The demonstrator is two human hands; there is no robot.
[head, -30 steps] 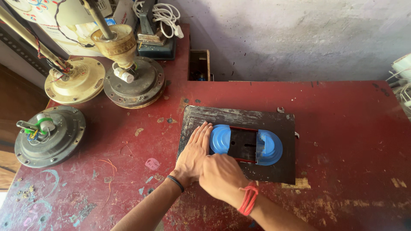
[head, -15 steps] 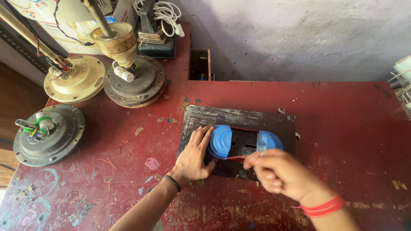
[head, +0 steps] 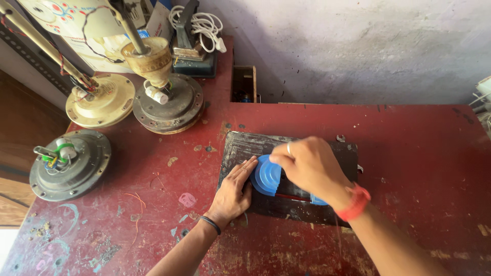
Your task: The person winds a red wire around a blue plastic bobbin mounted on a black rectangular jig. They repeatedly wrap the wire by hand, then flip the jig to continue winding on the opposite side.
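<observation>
Both my hands on the blue spool, on the dark board in the middle of the red table.

My left hand [head: 232, 194] lies flat and open, fingertips against the left end of the blue spool [head: 267, 176]. My right hand [head: 307, 166] curls over its middle, nearer than the left. The spool's long axis runs left to right across the dark board [head: 240, 148]. My right hand hides the middle and right disc, so I cannot tell its grip.

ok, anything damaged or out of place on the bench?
Mostly wear: the red table has chipped, scuffed paint, and loose thin wire strands lie near the grey fan motor. The blue part under both hands looks intact.
</observation>
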